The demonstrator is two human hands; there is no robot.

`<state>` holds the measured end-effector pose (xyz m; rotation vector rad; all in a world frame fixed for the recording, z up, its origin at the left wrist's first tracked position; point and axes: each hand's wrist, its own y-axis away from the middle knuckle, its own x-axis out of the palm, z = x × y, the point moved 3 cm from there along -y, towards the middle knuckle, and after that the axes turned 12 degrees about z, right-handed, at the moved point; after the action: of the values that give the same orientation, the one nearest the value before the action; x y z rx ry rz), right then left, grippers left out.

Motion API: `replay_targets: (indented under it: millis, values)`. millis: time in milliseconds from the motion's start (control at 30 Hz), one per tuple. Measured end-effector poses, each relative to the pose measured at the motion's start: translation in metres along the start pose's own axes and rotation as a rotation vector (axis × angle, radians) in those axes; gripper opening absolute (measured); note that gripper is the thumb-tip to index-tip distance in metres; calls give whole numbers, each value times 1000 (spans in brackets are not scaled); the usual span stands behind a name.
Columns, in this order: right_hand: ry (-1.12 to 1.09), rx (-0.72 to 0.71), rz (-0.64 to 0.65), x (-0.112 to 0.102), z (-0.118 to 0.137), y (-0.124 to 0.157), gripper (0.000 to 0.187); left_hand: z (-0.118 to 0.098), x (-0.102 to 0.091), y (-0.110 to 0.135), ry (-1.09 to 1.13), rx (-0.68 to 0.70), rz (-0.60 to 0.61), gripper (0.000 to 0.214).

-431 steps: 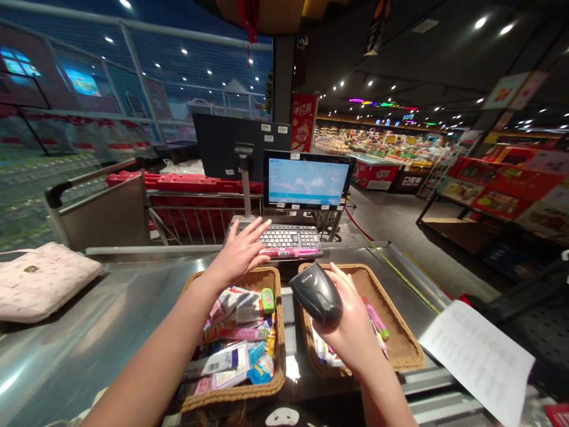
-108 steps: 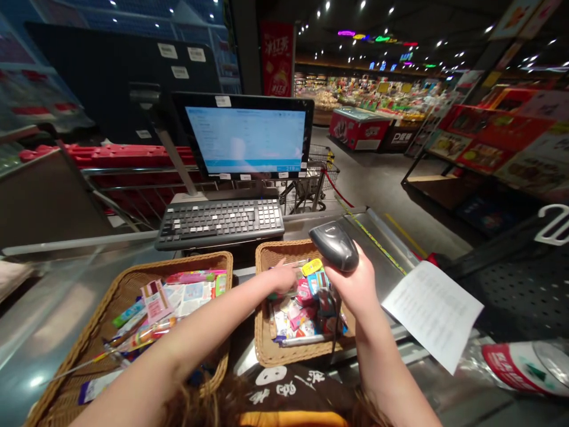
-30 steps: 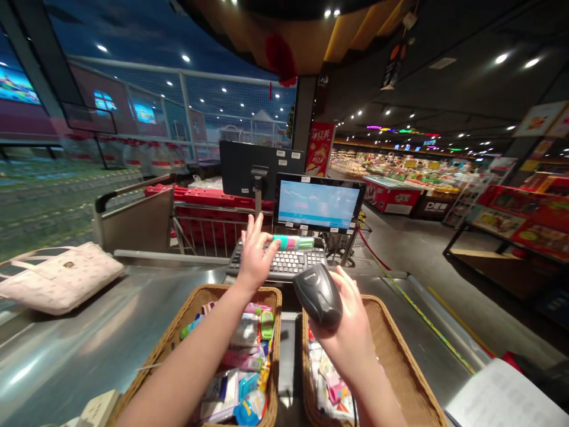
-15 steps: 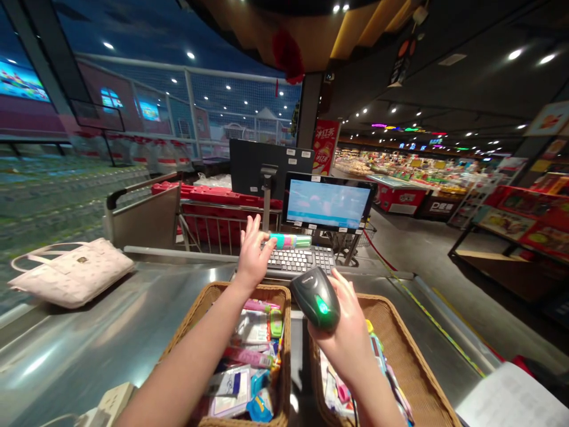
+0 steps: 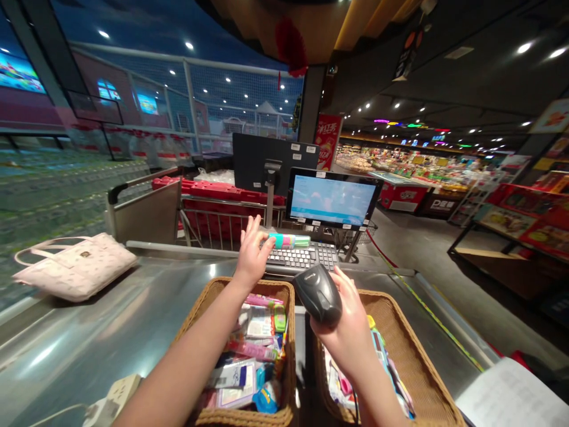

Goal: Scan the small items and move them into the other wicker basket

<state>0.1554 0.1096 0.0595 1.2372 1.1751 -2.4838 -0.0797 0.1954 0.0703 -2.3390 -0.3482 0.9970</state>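
Note:
Between the thumb and fingers of my left hand (image 5: 251, 254) is a slim multicoloured stick-shaped item (image 5: 290, 241), teal, pink and green, held level above the keyboard (image 5: 296, 257); its exact kind is unclear. My right hand (image 5: 349, 329) grips a black barcode scanner (image 5: 317, 295), whose top faces me and whose head points toward the item. Below my left forearm, one wicker basket (image 5: 291, 356) holds packaged stationery and a blue tape dispenser (image 5: 267, 398). A second wicker basket (image 5: 415, 350), under my right forearm, contains more small colourful goods.
A lit monitor (image 5: 333, 198) stands behind the keyboard, beside another screen (image 5: 273, 163) seen from its back. On the metal counter (image 5: 155, 296) are a pale handbag (image 5: 77, 265) at left and a power strip (image 5: 122, 394). Printed paper (image 5: 511, 394) lies at right.
The green light on the scanner has gone out. Both hands keep their grip with hardly any movement, while the view has shifted slightly.

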Motion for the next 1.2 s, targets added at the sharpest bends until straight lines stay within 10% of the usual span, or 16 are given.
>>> replay_targets:
  millis: [767,1200]
  values:
    - [-106,45,100,25,5,2,46,67,-4,73,-51,-210,107,26]
    - [-136,94,154,43,-4,12,50,91,30,117,-140,-285,362,30]
